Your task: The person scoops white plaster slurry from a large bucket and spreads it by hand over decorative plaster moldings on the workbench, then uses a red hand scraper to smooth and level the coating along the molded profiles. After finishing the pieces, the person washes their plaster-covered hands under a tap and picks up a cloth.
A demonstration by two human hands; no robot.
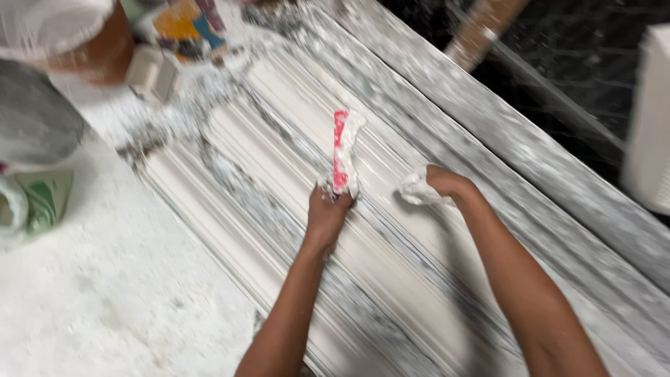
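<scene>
Head camera looks down on a long white plaster cornice moulding (391,230) lying on a plaster-dusted tabletop (105,293). On the moulding's middle ridges the left hand (326,213) has its fingers clamped on the lower end of a red scraper (342,150) caked with white plaster, the blade pointing away along the ridges. Just beside the scraper, toward the moulding's far edge, the right hand (447,183) has its fingers closed on a lump of wet white plaster (417,190) pressed against the surface.

Risks, as a judgement: the caked blade could gouge or drag the soft ridges if tilted, and the wet lump could smear into the grooves and blur the profile. Both arms lean across the moulding and could brush it.

Motion blur softens everything. At the moulding's upper end, a grey bucket (35,119), a small white block (153,70) and a colourful printed wrapper (188,28) are hard to make out or cut off; the fingertips are hidden under plaster
</scene>
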